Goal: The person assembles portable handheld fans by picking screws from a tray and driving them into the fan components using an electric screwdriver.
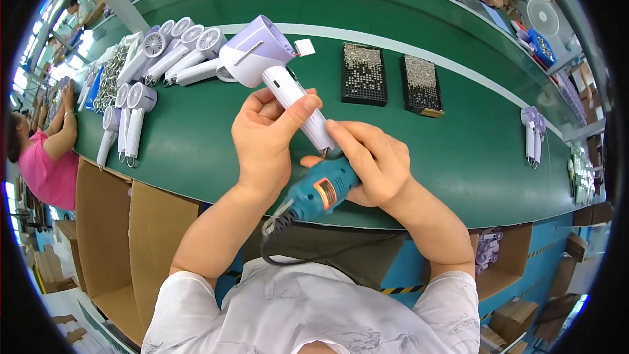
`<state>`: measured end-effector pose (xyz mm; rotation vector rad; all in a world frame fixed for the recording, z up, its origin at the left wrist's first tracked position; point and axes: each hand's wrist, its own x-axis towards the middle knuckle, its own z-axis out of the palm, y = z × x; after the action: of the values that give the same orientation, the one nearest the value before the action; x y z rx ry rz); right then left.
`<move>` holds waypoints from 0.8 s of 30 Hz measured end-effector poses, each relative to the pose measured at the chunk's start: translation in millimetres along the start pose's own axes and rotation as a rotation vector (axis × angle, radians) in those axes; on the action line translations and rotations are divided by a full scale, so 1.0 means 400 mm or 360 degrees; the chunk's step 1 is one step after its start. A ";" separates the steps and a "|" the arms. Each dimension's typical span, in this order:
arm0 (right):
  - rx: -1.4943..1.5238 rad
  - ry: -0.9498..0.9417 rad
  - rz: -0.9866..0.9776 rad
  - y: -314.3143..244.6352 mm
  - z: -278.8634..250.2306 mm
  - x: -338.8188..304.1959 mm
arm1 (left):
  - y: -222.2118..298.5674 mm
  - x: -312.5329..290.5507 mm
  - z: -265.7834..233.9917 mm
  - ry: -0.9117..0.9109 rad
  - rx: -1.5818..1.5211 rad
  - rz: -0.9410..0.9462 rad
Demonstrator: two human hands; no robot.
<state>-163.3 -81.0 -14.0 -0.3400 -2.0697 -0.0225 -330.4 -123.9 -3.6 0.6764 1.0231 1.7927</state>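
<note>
My left hand (pixel 265 141) is wrapped round the white handle of a handheld fan (pixel 252 52) with a lavender head. The fan is tilted, its head up and away from me. A small white square piece (pixel 304 47) sticks out beside the head's opening, with a bit of red wire near it. In my right hand (pixel 380 164) is a teal electric screwdriver (pixel 324 190) with a black cord. Its tip meets the lower end of the fan's handle, where my right index finger also touches. The exact contact spot is partly hidden by my fingers.
Two black trays of small metal pieces (pixel 364 72) (pixel 422 85) lie on the green bench (pixel 458 157). Several finished-looking fans (pixel 190 46) crowd the left, others (pixel 533 132) the far right. Cardboard boxes (pixel 105 223) stand below the front edge. A person in pink (pixel 52 167) works at left.
</note>
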 end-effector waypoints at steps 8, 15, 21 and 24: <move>-0.0019 -0.0012 0.0153 0.009 -0.001 -0.002 | -0.007 0.032 0.004 0.0022 0.0211 -0.0089; 0.0075 0.0188 0.0224 0.009 -0.014 0.028 | -0.012 0.055 -0.072 -0.0990 -0.0196 -0.0054; 0.0215 0.0079 0.0237 0.003 -0.019 0.015 | -0.015 0.077 -0.109 -0.1093 -0.0032 -0.0064; 0.0316 0.0051 0.0329 0.012 -0.014 0.014 | -0.005 0.071 -0.086 -0.0898 -0.0008 -0.0127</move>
<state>-160.0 -75.8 -6.9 -0.4254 -1.9759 0.2985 -368.2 -109.7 -22.2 1.0467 0.6490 1.4112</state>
